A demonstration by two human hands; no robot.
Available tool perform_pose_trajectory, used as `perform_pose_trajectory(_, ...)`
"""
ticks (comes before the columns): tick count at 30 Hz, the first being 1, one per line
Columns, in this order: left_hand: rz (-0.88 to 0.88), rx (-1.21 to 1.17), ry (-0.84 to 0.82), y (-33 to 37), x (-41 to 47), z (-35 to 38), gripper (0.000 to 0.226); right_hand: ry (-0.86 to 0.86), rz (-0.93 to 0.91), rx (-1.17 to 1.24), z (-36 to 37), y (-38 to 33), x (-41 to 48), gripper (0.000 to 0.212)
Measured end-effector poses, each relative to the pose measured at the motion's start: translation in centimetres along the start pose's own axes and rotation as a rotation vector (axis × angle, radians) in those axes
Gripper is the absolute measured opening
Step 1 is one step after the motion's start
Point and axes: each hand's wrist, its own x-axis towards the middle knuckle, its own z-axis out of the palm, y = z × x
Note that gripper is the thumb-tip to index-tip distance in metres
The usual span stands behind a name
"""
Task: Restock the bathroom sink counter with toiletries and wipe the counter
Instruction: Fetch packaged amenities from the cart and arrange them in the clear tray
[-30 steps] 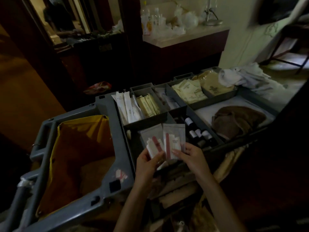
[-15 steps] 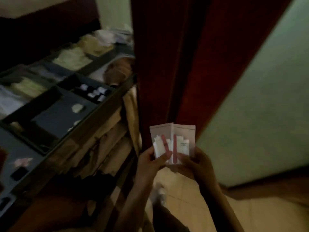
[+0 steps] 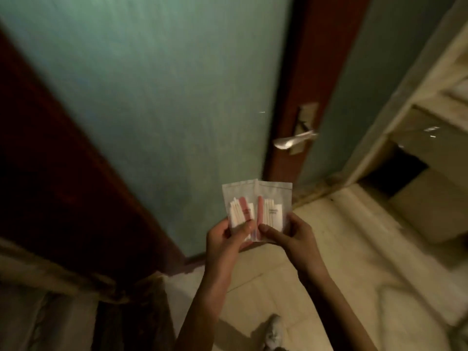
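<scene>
Two clear toiletry packets are held side by side in front of me, each with white sticks and a pink strip inside. My left hand [image 3: 225, 239] pinches the left packet [image 3: 239, 203] by its lower edge, thumb across the front. My right hand [image 3: 291, 236] grips the right packet [image 3: 274, 206] the same way. The packets overlap slightly in the middle. The sink counter is not in sight.
A pale green door [image 3: 157, 102] in a dark red frame [image 3: 304, 72] stands straight ahead, with a metal lever handle [image 3: 295, 141]. Cream floor tiles [image 3: 342, 249] spread to the right, beside a marble ledge [image 3: 430, 117]. My shoe [image 3: 273, 333] shows below.
The view has swung right, away from the supply cart, which is gone from sight, to the door. Both hands still hold the two packets at the same height.
</scene>
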Motion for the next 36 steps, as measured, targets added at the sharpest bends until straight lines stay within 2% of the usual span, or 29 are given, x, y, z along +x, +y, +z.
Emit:
perform_pose_trajectory(5, 0.007, 0.095, -0.217, -0.2, -0.1, 12.1, 0.019, 0.181, -0.029, 0.053, -11.6, -1.0, 0.8, 0.031)
perform_pose_trajectory(8, 0.011, 0.143, -0.375, -0.9, -0.4, 17.5, 0.014, 0.293, -0.058, 0.106, -16.7, -0.8, 0.4, 0.029)
perform_pose_trajectory(13, -0.020, 0.280, -0.579, -2.9, -0.6, 24.5, 0.027, 0.474, -0.062, 0.170, -23.2, -0.4, -1.3, 0.026)
perform_pose_trajectory(18, -0.088, 0.308, -0.741, -4.9, -0.9, 30.6, 0.032, 0.657, -0.052, 0.223, -28.3, 0.4, -3.2, 0.019)
perform_pose_trajectory(27, -0.116, 0.345, -0.820, -5.6, 0.9, 38.5, 0.016, 0.817, 0.005, 0.283, -34.2, 1.2, -0.3, 0.017)
perform_pose_trajectory(32, -0.139, 0.352, -0.864, -5.2, 4.4, 44.1, 0.014, 0.821, 0.029, 0.236, -38.4, 0.4, 4.0, 0.020)
perform_pose_trajectory(36, -0.140, 0.338, -0.927, -4.5, 7.1, 49.3, 0.021, 0.870, 0.045, 0.201, -42.7, -1.0, 7.7, 0.016)
